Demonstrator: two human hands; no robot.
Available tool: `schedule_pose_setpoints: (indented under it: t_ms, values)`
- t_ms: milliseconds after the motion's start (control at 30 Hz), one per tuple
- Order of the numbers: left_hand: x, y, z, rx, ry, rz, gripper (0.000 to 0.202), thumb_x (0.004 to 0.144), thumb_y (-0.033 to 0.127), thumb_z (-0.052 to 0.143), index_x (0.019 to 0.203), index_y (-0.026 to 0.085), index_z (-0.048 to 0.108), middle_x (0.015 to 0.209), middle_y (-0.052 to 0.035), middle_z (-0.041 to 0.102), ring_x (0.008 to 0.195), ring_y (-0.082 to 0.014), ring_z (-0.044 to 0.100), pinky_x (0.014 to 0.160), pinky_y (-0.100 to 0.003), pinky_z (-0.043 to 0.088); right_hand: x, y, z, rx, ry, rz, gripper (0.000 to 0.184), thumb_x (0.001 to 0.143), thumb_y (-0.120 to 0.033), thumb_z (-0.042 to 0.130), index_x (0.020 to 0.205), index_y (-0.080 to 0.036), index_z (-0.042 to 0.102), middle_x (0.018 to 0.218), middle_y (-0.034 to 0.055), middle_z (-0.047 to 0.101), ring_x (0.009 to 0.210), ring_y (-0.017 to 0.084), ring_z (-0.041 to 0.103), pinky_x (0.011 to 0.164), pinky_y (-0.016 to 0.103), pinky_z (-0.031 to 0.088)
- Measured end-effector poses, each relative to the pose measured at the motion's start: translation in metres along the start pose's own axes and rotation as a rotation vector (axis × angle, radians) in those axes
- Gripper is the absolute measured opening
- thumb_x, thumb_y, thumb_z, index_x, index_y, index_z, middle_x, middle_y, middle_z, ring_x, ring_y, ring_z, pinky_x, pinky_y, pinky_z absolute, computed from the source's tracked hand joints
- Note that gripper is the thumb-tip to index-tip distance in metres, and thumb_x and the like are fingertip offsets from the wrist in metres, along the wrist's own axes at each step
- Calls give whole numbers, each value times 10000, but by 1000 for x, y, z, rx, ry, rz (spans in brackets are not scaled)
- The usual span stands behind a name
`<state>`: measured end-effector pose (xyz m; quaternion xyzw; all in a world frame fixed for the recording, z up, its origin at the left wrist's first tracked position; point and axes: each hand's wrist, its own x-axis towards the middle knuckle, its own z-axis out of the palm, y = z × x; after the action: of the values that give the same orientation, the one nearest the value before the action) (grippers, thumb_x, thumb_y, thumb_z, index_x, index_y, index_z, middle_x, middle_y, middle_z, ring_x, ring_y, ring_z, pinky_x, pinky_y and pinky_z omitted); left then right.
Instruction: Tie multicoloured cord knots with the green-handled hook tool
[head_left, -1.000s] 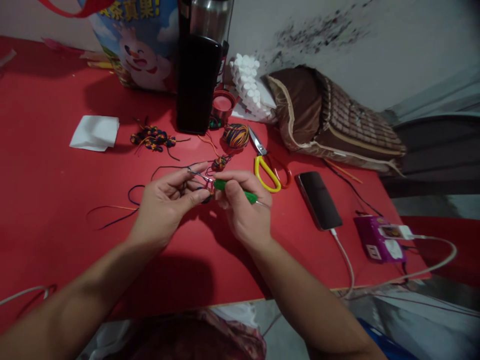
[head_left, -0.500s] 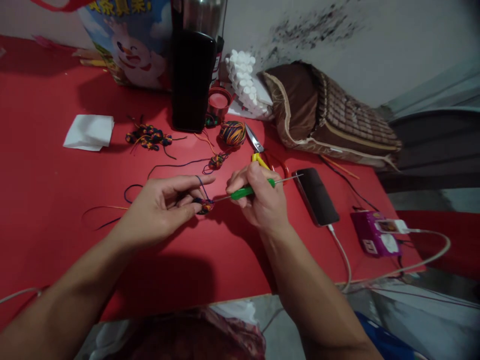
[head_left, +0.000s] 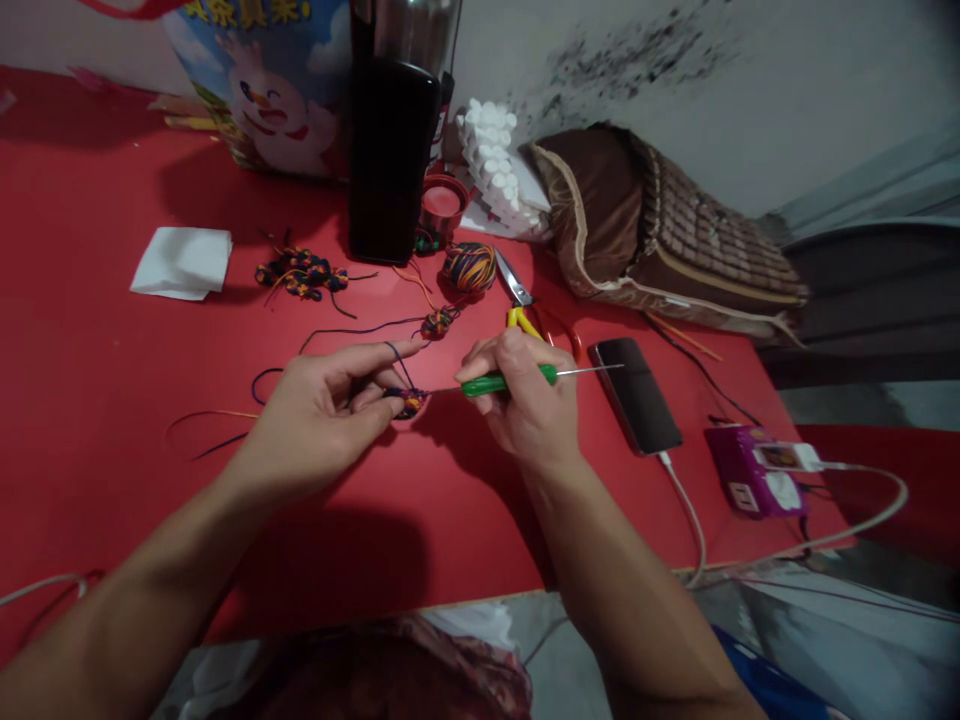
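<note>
Green-handled, the crochet hook [head_left: 487,384] is gripped by the right hand [head_left: 531,405], on the near side of the yarn ball [head_left: 470,267], seemingly for fine control. Also that side of the ball, the left hand [head_left: 322,410] pinches the small corded piece [head_left: 409,403], forefinger [head_left: 379,357] raised, apparently to tension the strand [head_left: 400,364] (scissors [head_left: 516,282] lie just right of the ball).

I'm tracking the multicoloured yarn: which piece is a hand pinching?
The small piece pinched in the left hand; the round ball, the little bundle beside it and the knotted cluster near the white paper lie on the red table.
</note>
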<state>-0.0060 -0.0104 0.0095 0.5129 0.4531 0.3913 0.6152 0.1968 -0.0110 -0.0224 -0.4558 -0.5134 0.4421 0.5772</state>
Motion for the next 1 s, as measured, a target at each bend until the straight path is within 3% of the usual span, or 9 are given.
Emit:
schedule_pose_setpoints:
  t_ms: [233,367,700,867,1000]
  values:
    - [0,1,3,-4,54,-33,482,730,132,833,1208,177,869,717,8,642,565,-71,446,515,-202,370,-3,-1,2,4,25,-32,459,1028,-544,676,734,-228,831,540,-11,599,439,100,468,440,286,307]
    - [1,-2,1,12,65,-12,447,745,154,835,1190,182,870,728,8,637,585,-84,465,544,-214,402,-4,-3,3,-60,35,-78,467,1018,-567,678,729,-235,834,582,-1,633,461,109,490,472,297,391]
    - [1,-3,6,11,154,-89,464,763,184,864,1225,151,841,773,-2,703,659,-116,628,618,-236,493,-18,-15,15,-307,6,-322,367,1091,-386,602,837,-254,831,631,-1,664,580,141,614,607,325,513]
    - [4,-4,3,-233,157,-164,470,714,148,933,1176,171,856,779,9,714,692,-104,666,675,-214,550,-21,-10,17,-361,-62,-478,250,1093,-288,606,980,-259,828,763,13,763,675,150,682,668,322,550]
    - [7,-3,-2,-480,46,-318,464,640,142,973,1093,190,883,733,2,696,593,-78,607,572,-179,506,-19,-3,11,-432,-215,-534,164,1024,-332,739,1166,-289,808,937,34,825,819,178,741,759,324,584]
